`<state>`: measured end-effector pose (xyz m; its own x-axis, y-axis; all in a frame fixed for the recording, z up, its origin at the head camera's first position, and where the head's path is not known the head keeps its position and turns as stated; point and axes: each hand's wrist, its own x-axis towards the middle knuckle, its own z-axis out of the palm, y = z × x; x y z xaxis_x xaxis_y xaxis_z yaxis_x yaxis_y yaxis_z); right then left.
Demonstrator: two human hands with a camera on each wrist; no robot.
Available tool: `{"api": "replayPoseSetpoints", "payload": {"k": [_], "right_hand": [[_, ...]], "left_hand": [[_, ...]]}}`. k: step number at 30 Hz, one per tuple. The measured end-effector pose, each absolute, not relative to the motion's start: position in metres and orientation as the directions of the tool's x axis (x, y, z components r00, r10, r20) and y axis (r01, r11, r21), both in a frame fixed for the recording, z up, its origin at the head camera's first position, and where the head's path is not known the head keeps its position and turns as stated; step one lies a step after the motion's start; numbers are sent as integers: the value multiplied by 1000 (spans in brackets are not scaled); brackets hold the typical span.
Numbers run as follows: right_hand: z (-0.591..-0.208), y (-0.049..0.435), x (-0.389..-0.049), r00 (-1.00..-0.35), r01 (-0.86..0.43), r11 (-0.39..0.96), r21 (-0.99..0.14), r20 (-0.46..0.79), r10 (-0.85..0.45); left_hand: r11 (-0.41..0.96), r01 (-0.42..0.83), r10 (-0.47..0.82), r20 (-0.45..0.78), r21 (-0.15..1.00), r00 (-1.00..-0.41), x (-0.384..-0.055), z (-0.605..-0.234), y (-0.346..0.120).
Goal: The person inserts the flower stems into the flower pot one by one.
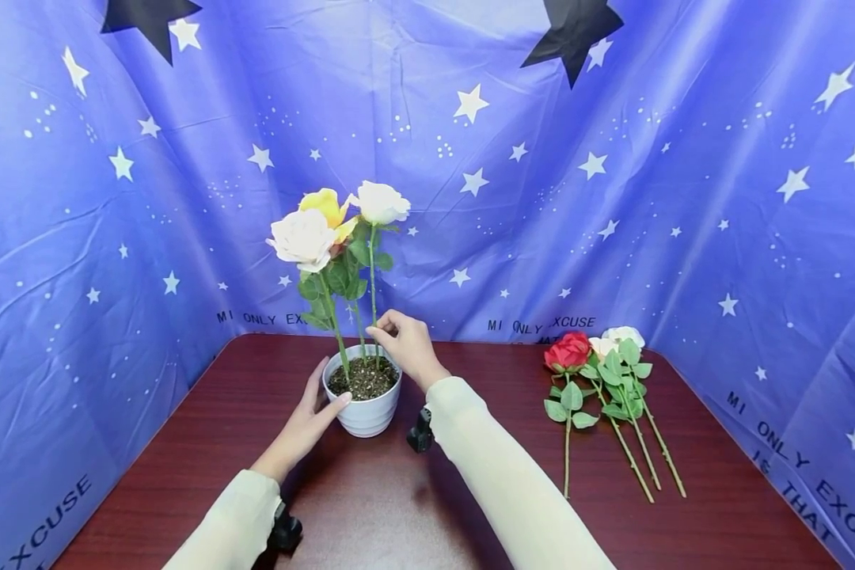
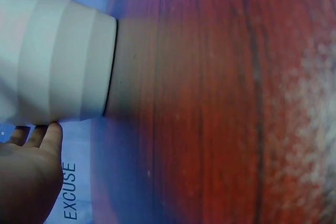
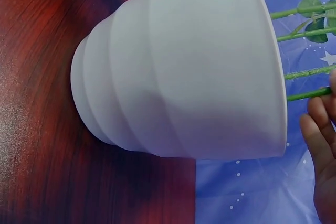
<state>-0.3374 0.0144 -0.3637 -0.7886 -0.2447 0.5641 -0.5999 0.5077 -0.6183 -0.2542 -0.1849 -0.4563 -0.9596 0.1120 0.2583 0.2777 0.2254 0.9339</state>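
A white ridged flowerpot [image 1: 363, 417] filled with dark soil [image 1: 367, 378] stands upright on the table. My left hand [image 1: 308, 416] holds the pot's left side, thumb at the near rim and fingers along the wall. With thumb and fingertips, my right hand [image 1: 408, 344] pinches the green stem of a white rose [image 1: 382, 203] low down, just above the soil at the pot's right. A pale pinkish-white rose [image 1: 303, 240] and a yellow rose [image 1: 322, 204] also rise from the pot. In the right wrist view, several stems [image 3: 310, 71] emerge past the rim.
On the right of the dark red wooden table [image 1: 499, 459] lie a red rose [image 1: 568, 352], a white rose [image 1: 623, 336] and a cream rose [image 1: 602, 347], their stems toward me. A blue star-patterned cloth [image 1: 427, 119] hangs behind and at both sides.
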Motion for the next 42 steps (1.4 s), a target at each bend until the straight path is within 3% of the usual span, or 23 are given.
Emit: {"api": "replayPoseSetpoints", "payload": {"k": [12, 26, 42], "right_hand": [[-373, 22, -342, -812, -574, 533, -622, 517, -271], [-377, 27, -340, -785, -604, 552, -575, 548, -288], [-378, 25, -342, -802, -580, 562, -590, 532, -271]], "left_hand": [[230, 281, 114, 261, 932, -959, -255, -456, -186], [215, 284, 104, 267, 934, -958, -253, -458, -187], [211, 282, 109, 264, 936, -958, -256, -458, -184]]}}
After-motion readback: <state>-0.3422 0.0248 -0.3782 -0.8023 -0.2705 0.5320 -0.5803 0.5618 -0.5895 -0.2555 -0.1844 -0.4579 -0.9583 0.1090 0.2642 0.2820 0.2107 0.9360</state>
